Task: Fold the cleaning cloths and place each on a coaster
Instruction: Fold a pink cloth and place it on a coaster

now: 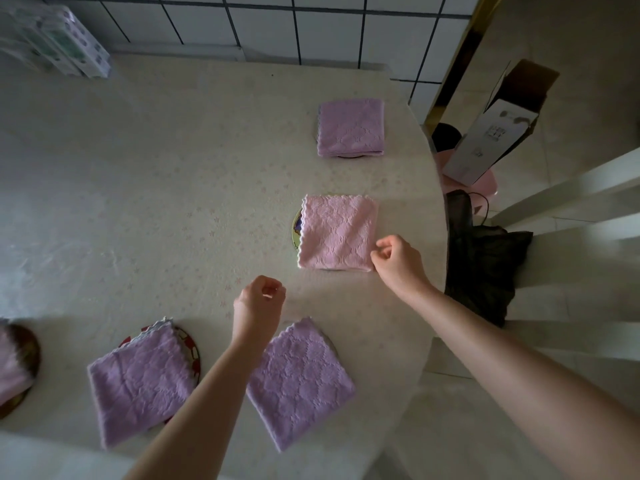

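Cleaning cloths lie folded into squares across the pale tabletop (138,168), each on its own coaster where one shows. Farthest off, a purple cloth (350,128) covers a coaster of which only a dark sliver peeks out at its near edge. In the middle, a pink cloth (337,233) sits on a patterned coaster (297,228) that shows along its left side. Nearer, a left purple cloth (142,379) rests tilted on a red-and-white coaster (189,344), and beside it a near purple cloth (299,382) lies tilted too; whether a coaster is under it cannot be told. At the far left edge, another pink cloth (8,368) overlaps a dark brown coaster (29,351). The left hand (259,299) hovers over bare tabletop between the cloths, fingers loosely curled and holding nothing. The right hand (398,258) is at the near right corner of the middle pink cloth with fingers curled; whether its fingertips pinch the edge or merely sit beside it cannot be told. Wrapped tissue packs (59,39) stand at the far left by a tiled wall (277,22). Off the right edge are a cardboard box (491,133) and a black bag (485,258).
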`<state>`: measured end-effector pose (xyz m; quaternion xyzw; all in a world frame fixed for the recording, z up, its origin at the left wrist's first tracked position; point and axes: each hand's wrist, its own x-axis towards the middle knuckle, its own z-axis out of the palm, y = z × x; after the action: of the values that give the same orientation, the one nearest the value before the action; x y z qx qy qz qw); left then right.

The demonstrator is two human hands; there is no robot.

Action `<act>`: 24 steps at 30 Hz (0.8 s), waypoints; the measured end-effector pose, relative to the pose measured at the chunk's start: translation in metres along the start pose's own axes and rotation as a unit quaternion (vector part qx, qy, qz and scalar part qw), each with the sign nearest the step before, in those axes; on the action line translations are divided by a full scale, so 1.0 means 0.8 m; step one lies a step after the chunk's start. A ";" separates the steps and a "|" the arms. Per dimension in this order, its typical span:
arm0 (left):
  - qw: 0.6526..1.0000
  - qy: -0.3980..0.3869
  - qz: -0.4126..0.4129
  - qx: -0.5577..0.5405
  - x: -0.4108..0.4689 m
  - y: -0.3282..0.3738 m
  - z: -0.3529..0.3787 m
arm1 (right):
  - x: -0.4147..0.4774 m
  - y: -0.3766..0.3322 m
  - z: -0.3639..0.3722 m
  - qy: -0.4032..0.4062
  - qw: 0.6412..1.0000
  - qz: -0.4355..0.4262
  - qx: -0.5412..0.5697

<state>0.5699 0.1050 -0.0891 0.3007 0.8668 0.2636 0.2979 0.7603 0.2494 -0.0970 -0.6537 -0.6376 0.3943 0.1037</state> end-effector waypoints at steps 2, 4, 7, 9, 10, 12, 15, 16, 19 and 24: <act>0.999 -0.035 0.014 0.029 -0.016 -0.018 -0.012 | -0.036 0.014 0.010 -0.014 1.000 0.008 0.007; 0.996 -0.074 0.020 0.044 -0.031 -0.035 -0.022 | -0.072 0.026 0.019 -0.015 1.000 0.023 0.009; 0.989 -0.106 0.059 0.079 -0.046 -0.058 -0.035 | -0.124 0.039 0.037 -0.006 0.999 0.037 0.010; 0.983 -0.125 0.093 0.092 -0.052 -0.073 -0.043 | -0.155 0.044 0.050 -0.001 0.999 0.040 0.011; 0.980 -0.137 0.104 0.098 -0.054 -0.081 -0.047 | -0.169 0.046 0.056 0.004 0.999 0.043 0.011; 0.976 -0.152 0.118 0.104 -0.054 -0.096 -0.055 | -0.196 0.048 0.070 0.023 0.999 0.048 0.008; 0.973 -0.169 0.121 0.102 -0.053 -0.115 -0.066 | -0.225 0.044 0.089 0.040 0.997 0.061 0.012; 0.973 -0.178 0.111 0.099 -0.054 -0.118 -0.069 | -0.230 0.040 0.093 0.040 0.997 0.067 0.013; 0.974 -0.195 0.081 0.077 -0.060 -0.125 -0.076 | -0.234 0.030 0.103 0.046 0.996 0.081 0.005; 0.977 -0.214 0.018 0.003 -0.069 -0.130 -0.079 | -0.231 0.008 0.107 0.045 0.990 0.131 -0.019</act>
<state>0.5247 -0.0210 -0.0920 0.3667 0.7785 0.1956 0.4704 0.7326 0.0477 -0.0880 -0.7503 -0.5488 0.3624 0.0674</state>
